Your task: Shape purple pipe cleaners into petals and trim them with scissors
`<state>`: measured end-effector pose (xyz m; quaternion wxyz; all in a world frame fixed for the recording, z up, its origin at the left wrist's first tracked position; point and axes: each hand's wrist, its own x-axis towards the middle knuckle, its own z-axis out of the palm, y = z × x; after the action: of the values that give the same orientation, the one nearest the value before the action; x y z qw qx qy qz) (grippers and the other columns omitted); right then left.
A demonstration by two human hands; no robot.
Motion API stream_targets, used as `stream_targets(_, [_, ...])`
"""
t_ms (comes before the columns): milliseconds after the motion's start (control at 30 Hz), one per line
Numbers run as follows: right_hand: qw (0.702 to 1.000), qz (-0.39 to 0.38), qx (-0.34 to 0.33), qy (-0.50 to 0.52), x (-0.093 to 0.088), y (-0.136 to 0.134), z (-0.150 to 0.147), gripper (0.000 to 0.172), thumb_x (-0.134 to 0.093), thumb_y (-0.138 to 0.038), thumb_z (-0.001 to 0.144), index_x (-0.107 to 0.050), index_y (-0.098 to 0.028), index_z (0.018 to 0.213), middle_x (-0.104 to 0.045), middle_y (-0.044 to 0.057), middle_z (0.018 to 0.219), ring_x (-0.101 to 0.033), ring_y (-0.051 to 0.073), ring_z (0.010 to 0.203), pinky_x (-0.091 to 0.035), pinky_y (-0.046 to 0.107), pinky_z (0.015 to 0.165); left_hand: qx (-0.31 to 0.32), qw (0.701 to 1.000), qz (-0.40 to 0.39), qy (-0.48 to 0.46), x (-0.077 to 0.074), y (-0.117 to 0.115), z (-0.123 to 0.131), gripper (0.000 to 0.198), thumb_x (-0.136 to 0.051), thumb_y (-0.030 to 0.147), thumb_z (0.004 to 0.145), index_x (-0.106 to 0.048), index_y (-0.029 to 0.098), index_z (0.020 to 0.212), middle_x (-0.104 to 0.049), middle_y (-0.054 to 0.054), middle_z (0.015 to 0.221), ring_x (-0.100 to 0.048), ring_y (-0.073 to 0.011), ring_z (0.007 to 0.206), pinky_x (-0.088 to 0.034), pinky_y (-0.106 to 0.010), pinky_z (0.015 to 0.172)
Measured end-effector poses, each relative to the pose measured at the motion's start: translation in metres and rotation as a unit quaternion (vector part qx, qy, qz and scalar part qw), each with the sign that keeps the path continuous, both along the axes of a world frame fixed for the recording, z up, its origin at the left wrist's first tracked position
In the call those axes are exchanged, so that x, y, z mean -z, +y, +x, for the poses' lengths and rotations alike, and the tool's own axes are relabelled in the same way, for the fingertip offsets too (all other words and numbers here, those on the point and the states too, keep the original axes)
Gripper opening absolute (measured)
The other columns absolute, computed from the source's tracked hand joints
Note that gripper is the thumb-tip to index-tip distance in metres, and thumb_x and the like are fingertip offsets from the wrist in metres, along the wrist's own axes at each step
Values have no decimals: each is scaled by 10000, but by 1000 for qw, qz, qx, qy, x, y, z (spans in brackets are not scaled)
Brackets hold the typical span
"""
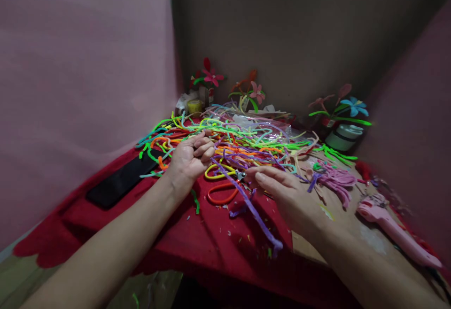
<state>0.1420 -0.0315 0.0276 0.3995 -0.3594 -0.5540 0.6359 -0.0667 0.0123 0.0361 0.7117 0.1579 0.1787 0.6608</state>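
Note:
A big tangle of coloured pipe cleaners (239,142) covers the back of the red cloth (218,248). My left hand (192,156) rests at the tangle's near edge with its fingers curled shut round the top end of a purple pipe cleaner (252,208). That purple stem runs down and right across the cloth towards the front edge. My right hand (282,191) lies palm down beside it, fingers stretched out and together, fingertips touching the purple stem near the scissors (221,182) with yellow and orange handles.
A black flat object (121,180) lies at the left on the cloth. A pink glue gun (394,227) and a pink pipe cleaner bundle (336,180) sit at the right. Pipe cleaner flowers (246,90) and a white jar (343,136) stand along the back wall.

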Motion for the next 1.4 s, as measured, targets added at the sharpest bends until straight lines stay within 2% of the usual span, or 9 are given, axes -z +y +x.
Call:
stream_targets(100, [969,-160,-178,65,-2,-2,-9,367,-515,-452,797,-632,-112,873,-641,62,690,-585,140,582,-445,280,599,4,1000,11,1,1,0,1,235,-321,87,900,-508,121,761,-312,82,433,-251,-33,288,-182,-171,286])
stream_targets(167, [950,-196,-229,78,-3,-5,-13,326,-538,-390,789,-637,-91,875,-604,27,555,-504,98,417,-396,234,466,2,1000,19,3,1,0,0,231,-328,96,903,-514,115,768,-312,84,430,-247,-33,289,-184,-171,288])
stream_targets(300, [963,-201,-169,64,-3,-9,-17,174,-596,-246,746,-659,-95,806,-457,-56,397,-266,26,306,-205,169,341,-12,999,27,13,-1,-1,-1,240,-324,92,901,-520,111,764,-304,84,424,-247,-33,290,-182,-168,289])
stream_targets(500, [944,-253,-173,124,4,-6,-15,291,-500,-327,803,-651,-93,885,-601,26,553,-504,100,409,-420,233,421,-17,998,42,46,-3,-2,-1,277,-306,100,904,-531,91,742,-298,82,414,-252,-30,285,-187,-164,292])
stream_targets(600, [940,-256,-179,135,7,-6,-14,234,-537,-284,796,-642,-107,909,-524,-31,448,-358,58,315,-311,185,329,-28,996,48,68,-4,-3,1,270,-327,93,894,-537,92,726,-293,83,414,-253,-27,283,-192,-161,294])
stream_targets(767, [967,-205,-122,85,8,-8,-15,133,-619,-239,733,-635,-108,742,-331,-100,333,-163,18,295,-119,163,305,-51,993,52,96,-2,-2,5,230,-369,99,885,-560,106,757,-301,84,428,-273,-30,294,-215,-163,304])
stream_targets(967, [978,-186,-74,62,7,-13,-18,120,-624,-249,723,-628,-129,728,-272,-119,319,-126,15,283,-87,165,297,-77,991,58,93,-3,-2,7,236,-373,99,892,-560,117,748,-335,81,437,-332,-33,319,-281,-163,332])
stream_targets(1200, [981,-175,-44,64,10,-17,-19,241,-640,-298,719,-648,-161,917,-247,-133,332,-116,23,287,-85,150,277,-85,980,123,131,-3,-4,3,139,-491,154,859,-567,165,744,-346,96,426,-353,-30,321,-315,-162,352])
stream_targets(1400, [978,-191,-51,74,11,-22,-20,293,-630,-287,726,-636,-171,995,-244,-137,326,-103,27,287,-84,147,271,-137,973,89,163,-4,1,1,84,-511,139,835,-569,165,780,-468,67,493,-470,-42,405,-404,-152,420])
